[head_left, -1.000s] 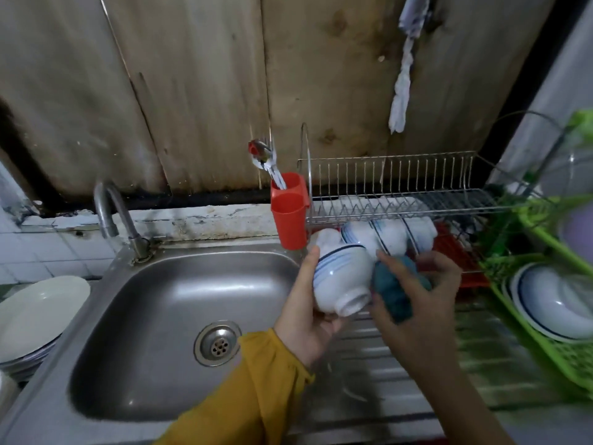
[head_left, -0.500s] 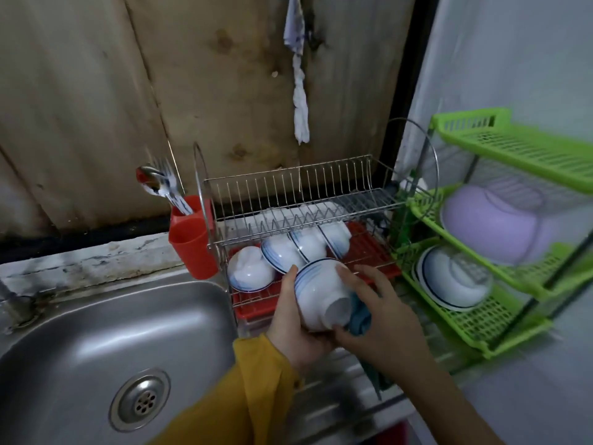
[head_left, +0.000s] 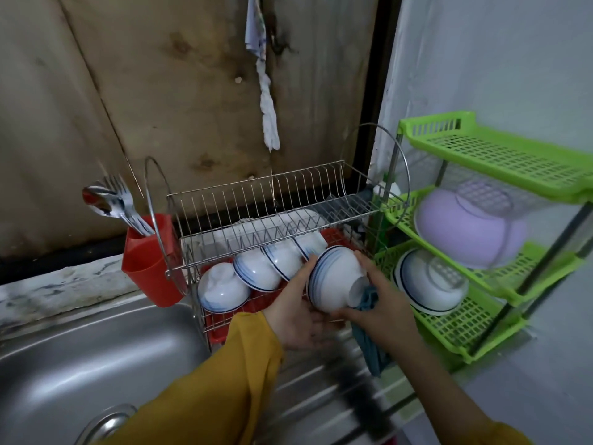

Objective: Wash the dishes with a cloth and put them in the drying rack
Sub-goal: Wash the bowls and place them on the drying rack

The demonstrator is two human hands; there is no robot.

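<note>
A white bowl with blue rings (head_left: 333, 277) is held tilted, foot toward me, just in front of the lower tier of the metal drying rack (head_left: 256, 200). My left hand (head_left: 298, 316) grips its rim from the left and below. My right hand (head_left: 382, 303) wraps around its right side and also holds a teal cloth (head_left: 369, 335), which hangs down under the palm. Several white bowls (head_left: 256, 271) lean in a row in the rack's lower tier over a red tray (head_left: 218, 329).
A red cutlery cup (head_left: 147, 261) with spoons and forks hangs on the rack's left end. The steel sink (head_left: 80, 358) lies at lower left. A green plastic shelf (head_left: 481, 277) at right holds a purple bowl (head_left: 465, 229) and a white bowl (head_left: 430, 284).
The view has swung right from the sink to the rack. Both hands have carried the bowl up and right to the rack's lower tier, the cloth still in the right hand.
</note>
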